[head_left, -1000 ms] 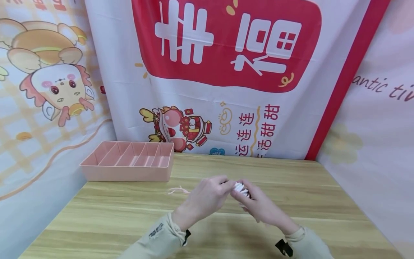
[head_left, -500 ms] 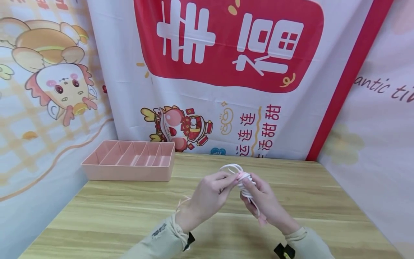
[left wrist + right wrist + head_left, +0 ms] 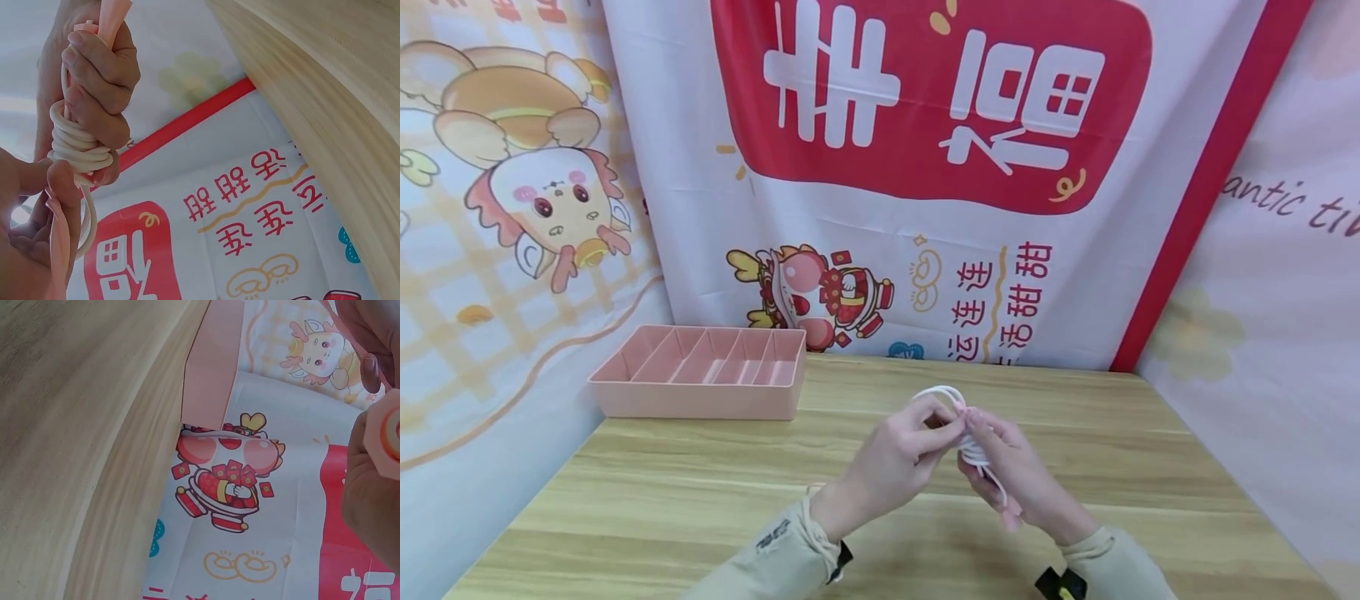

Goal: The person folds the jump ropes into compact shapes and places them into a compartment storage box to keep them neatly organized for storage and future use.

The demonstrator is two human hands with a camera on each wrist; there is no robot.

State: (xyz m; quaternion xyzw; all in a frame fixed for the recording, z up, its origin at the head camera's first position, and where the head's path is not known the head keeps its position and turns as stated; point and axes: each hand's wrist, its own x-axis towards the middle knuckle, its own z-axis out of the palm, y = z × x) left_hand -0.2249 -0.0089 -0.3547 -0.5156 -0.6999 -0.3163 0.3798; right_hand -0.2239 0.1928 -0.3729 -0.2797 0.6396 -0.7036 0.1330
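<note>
A bundle of white cord [image 3: 974, 452], wound in several turns and with pink end pieces [image 3: 1012, 518], is held above the table. My right hand [image 3: 1018, 475] grips it, fingers curled round the coils in the left wrist view. A loose loop of cord rises above the fingertips. My left hand [image 3: 891, 454] pinches a thin pink ribbon [image 3: 59, 244] close beside the bundle, and both hands' fingertips meet at its upper end. In the right wrist view, an octagonal pink end piece [image 3: 382, 440] shows near the right hand. The ribbon's wrap is partly hidden by fingers.
On the back left of the wooden table [image 3: 700, 500] stands a pink divided tray [image 3: 700, 402]. A printed cloth [image 3: 865, 225] hangs behind the table's far edge, with patterned cloth walls at both sides.
The cord bundle has turned upright and more of it shows between the hands. Both hands' fingertips have drawn together at its top. The ribbon's tail has slipped nearer the left wrist.
</note>
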